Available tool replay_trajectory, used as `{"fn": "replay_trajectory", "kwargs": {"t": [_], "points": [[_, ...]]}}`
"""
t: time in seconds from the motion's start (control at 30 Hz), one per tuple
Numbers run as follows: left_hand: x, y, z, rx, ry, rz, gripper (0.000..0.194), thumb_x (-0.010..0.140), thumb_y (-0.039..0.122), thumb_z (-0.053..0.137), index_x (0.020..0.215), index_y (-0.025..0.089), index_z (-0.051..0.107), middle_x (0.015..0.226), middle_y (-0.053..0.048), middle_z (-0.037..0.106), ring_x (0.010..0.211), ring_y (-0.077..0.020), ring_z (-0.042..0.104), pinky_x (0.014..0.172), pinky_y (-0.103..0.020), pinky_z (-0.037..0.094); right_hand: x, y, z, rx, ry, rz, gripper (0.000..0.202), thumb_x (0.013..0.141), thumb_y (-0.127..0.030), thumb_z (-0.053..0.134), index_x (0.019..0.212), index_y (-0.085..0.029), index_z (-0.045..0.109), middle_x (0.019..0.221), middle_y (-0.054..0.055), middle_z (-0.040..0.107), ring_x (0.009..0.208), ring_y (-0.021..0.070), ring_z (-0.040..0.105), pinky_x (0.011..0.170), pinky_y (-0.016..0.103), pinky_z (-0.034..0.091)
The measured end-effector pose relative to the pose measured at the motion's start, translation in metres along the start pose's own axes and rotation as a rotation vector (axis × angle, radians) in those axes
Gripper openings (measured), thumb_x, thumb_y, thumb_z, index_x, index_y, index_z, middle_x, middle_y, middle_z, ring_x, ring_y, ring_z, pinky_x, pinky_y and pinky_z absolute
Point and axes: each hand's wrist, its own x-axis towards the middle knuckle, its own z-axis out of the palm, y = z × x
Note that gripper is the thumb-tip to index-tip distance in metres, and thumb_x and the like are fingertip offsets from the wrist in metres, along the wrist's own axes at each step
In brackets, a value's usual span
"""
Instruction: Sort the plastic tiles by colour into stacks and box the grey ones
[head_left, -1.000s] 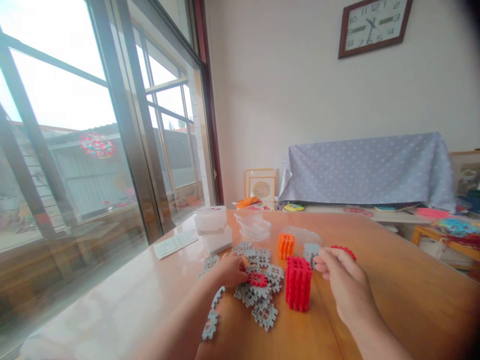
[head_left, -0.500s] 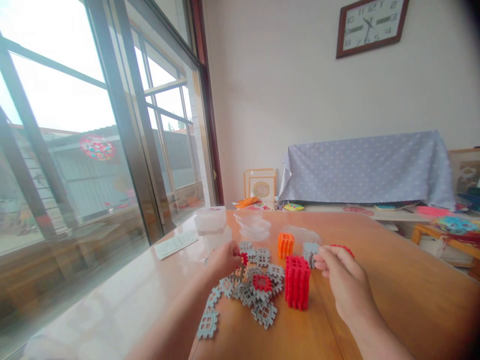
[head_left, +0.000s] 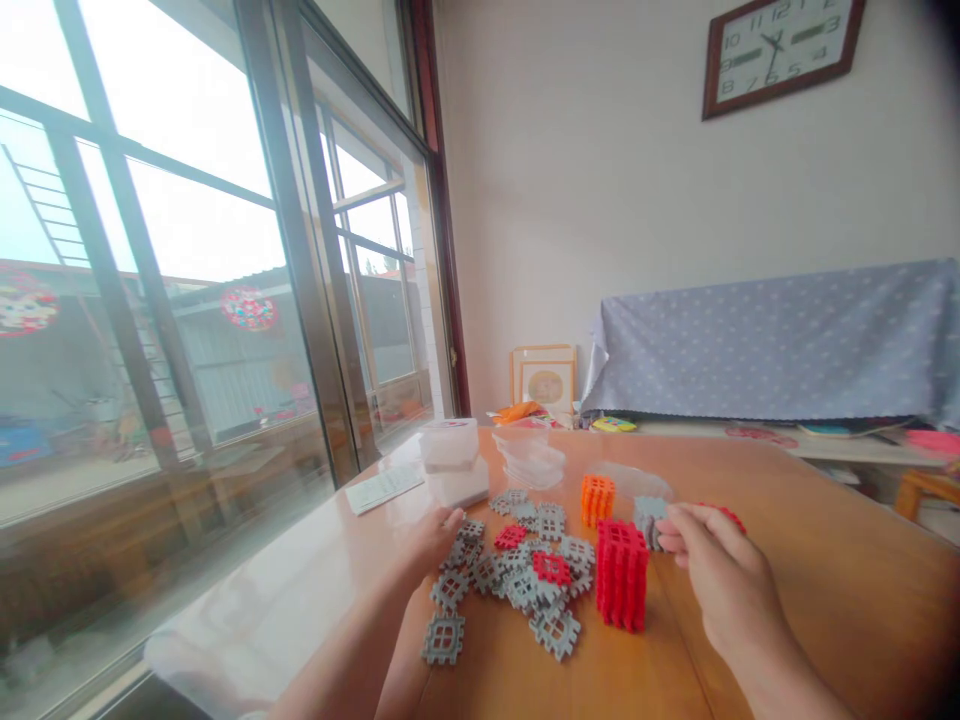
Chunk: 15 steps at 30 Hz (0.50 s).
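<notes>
At the left edge of a loose heap of grey plastic interlocking tiles (head_left: 517, 585), the fingers of my left hand (head_left: 433, 540) are closed together. Their tips meet a grey tile (head_left: 471, 532); whether they grip it is hidden. Two red tiles (head_left: 511, 537) (head_left: 552, 568) lie on the heap. My right hand (head_left: 712, 560) is closed, thumb against fingers, right beside a short grey tile stack (head_left: 649, 520). What it pinches, if anything, I cannot make out. A tall red tile stack (head_left: 622, 575) and a smaller orange stack (head_left: 598, 500) stand between my hands.
White boxes (head_left: 450, 445) and clear plastic containers (head_left: 532, 460) stand at the back, with a paper sheet (head_left: 385, 488) to their left. A clear lid (head_left: 630, 480) lies behind the stacks. More red tile edge (head_left: 726, 515) shows behind my right hand. Windows border the table's left.
My left hand has moved left, away from a red tile that now lies uncovered on the heap. My right hand stays by the grey stack. The view has turned slightly left.
</notes>
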Motion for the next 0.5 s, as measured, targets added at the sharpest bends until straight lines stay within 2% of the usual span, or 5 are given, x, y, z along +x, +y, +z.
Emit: {"fn": "replay_trajectory", "kwargs": {"t": [0.13,0.2,0.33,0.43,0.5], "points": [[-0.005,-0.005,0.007,-0.35,-0.077,-0.011,0.07,0.091,0.075,0.035,0.117,0.017,0.065,0.108,-0.012,0.074,0.1,-0.0239,0.068,0.085,-0.034,0.047,0.005,0.007,-0.002,-0.014,-0.004,-0.013,0.043,0.075,-0.057,0.073,0.095,-0.019,0.071,0.087,0.008,0.076,0.08,0.0252,0.07,0.069,0.034,0.051],[-0.004,-0.008,0.007,-0.528,-0.044,-0.047,0.074,0.089,0.078,0.038,0.123,0.016,0.061,0.115,-0.014,0.073,0.107,-0.0249,0.067,0.091,-0.036,0.047,0.007,0.009,-0.002,-0.016,0.008,-0.012,0.045,0.073,-0.058,0.073,0.094,-0.018,0.072,0.087,0.009,0.076,0.08,0.026,0.07,0.067,0.035,0.051],[0.0,-0.013,0.012,-0.429,0.095,-0.122,0.085,0.082,0.086,0.036,0.117,0.013,0.063,0.118,-0.016,0.071,0.111,-0.0286,0.063,0.091,-0.038,0.046,0.006,0.008,-0.002,-0.002,0.02,-0.006,0.048,0.071,-0.059,0.074,0.093,-0.017,0.072,0.085,0.009,0.076,0.077,0.0255,0.07,0.066,0.035,0.052],[0.0,-0.012,0.018,-0.377,0.045,-0.146,0.088,0.079,0.088,0.038,0.114,0.013,0.066,0.108,-0.015,0.073,0.103,-0.0288,0.064,0.086,-0.037,0.047,0.005,0.006,-0.001,0.001,0.007,-0.004,0.046,0.072,-0.058,0.074,0.094,-0.018,0.072,0.084,0.009,0.076,0.077,0.0252,0.07,0.067,0.034,0.052],[0.0,-0.005,0.022,-0.339,-0.009,-0.117,0.084,0.084,0.085,0.035,0.116,0.014,0.066,0.104,-0.013,0.074,0.099,-0.0273,0.066,0.084,-0.036,0.048,0.005,0.006,-0.001,-0.003,0.0,-0.002,0.045,0.073,-0.057,0.074,0.094,-0.018,0.072,0.085,0.009,0.077,0.078,0.0253,0.07,0.067,0.034,0.051]]}}
